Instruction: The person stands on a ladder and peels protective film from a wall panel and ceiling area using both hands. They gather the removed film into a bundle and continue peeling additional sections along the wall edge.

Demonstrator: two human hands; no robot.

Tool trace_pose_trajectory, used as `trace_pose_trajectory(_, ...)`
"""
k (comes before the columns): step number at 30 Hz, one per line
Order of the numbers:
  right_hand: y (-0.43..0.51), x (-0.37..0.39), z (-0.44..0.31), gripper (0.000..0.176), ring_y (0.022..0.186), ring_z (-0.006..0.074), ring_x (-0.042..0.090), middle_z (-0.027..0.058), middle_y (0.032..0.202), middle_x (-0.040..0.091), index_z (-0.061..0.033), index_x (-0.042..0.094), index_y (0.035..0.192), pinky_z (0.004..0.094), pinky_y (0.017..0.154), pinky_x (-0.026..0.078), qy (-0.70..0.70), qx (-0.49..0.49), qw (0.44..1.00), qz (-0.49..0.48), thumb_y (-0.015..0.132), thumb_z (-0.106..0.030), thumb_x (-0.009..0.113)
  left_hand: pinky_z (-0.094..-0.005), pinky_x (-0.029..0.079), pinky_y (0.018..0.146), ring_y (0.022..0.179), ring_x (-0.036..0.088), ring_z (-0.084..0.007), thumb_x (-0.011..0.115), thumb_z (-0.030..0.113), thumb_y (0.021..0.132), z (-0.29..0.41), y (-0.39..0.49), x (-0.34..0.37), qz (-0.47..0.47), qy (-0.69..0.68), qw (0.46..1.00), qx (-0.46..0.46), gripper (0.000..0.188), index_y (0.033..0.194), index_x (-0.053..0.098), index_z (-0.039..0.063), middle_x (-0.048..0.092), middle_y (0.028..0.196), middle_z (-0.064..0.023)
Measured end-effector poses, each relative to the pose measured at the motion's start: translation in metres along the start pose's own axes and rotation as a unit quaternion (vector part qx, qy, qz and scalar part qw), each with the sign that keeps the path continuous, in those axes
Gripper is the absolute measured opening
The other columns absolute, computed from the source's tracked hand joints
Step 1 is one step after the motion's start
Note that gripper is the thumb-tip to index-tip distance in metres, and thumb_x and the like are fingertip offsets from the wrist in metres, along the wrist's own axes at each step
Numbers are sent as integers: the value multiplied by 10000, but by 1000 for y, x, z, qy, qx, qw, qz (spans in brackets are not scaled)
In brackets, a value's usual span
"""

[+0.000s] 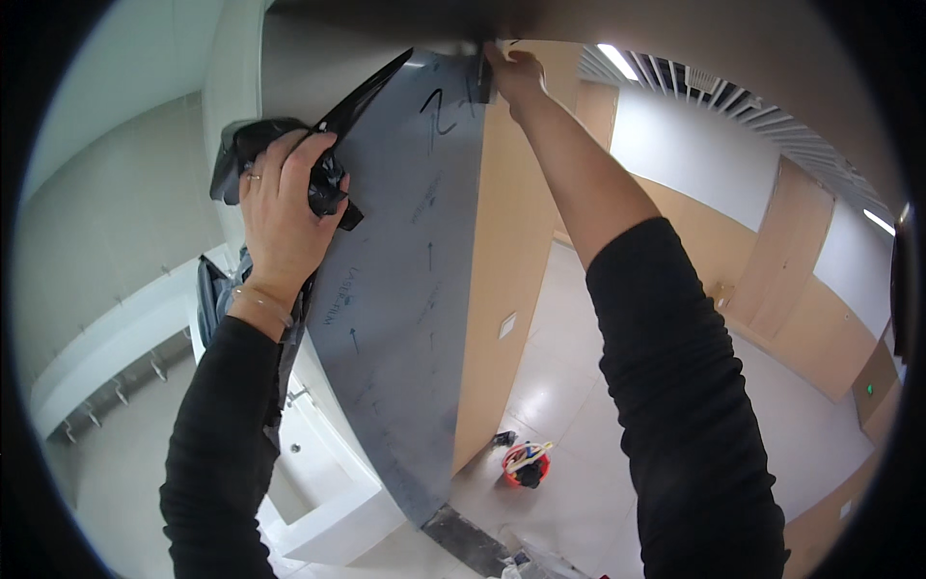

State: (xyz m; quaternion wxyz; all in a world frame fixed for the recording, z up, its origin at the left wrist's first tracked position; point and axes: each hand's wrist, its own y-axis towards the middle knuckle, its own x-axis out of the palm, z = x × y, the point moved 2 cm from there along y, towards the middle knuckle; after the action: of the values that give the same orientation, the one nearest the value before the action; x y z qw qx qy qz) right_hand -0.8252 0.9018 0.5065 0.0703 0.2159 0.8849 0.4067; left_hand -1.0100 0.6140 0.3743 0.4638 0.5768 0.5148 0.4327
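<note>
My left hand [286, 195] is closed around a crumpled bunch of black plastic film [329, 181]. From it a taut strip of the film [369, 90] runs up to the top of a tall metal panel [405, 253], and more film hangs down behind my wrist. The panel's face has a blue-grey protective film with printed writing, arrows and a handwritten black mark. At the panel's upper right corner, my right hand [517, 72] touches the edge just under a metal overhead surface [448, 18]. Its fingertips are partly hidden, so its grip is unclear.
A white washbasin [318, 478] stands low on the left, below wall hooks [119, 391]. Right of the panel, a wood-coloured wall [506, 239] carries a switch plate [508, 325]. A red bucket of tools [526, 465] sits on the tiled floor [571, 376], near a dark threshold [463, 539].
</note>
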Motion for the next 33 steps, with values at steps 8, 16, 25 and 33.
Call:
trace_pose_trajectory(8, 22, 22, 5, 330, 831, 213, 654, 123, 933, 697, 13, 690, 1066, 357, 757, 508, 45, -39, 996, -66, 912, -275, 645, -411, 378, 971, 1148, 551, -302, 789, 55, 737, -4, -2, 3, 0, -4, 1000, 15, 560, 1227, 530, 133, 587, 1206, -78)
trace_pose_trajectory(16, 18, 26, 4, 320, 814, 204, 642, 123, 901, 691, 79, 692, 963, 361, 726, 501, 151, -9, 988, -39, 916, -234, 640, -411, 384, 972, 1143, 550, -306, 781, 43, 740, -2, -2, 3, 9, 4, 1000, 20, 543, 1215, 530, 120, 584, 1202, -95)
trace_pose_trajectory(25, 0, 24, 1, 378, 958, 388, 662, 234, 959, 700, 21, 707, 946, 463, 865, 500, 120, 14, 992, 28, 876, -347, 656, -414, 397, 945, 1128, 558, -314, 787, 43, 728, -3, -2, 2, 5, 1, 1000, 13, 543, 1201, 532, 120, 588, 1192, -96)
trace_pose_trajectory(33, 3, 31, 10, 353, 856, 402, 668, 241, 841, 689, 23, 699, 808, 493, 790, 499, 152, -13, 986, 69, 826, -329, 682, -419, 387, 966, 1142, 552, -312, 783, 36, 725, -5, -3, 2, 8, 3, 1000, 27, 549, 1200, 518, 112, 590, 1195, -93)
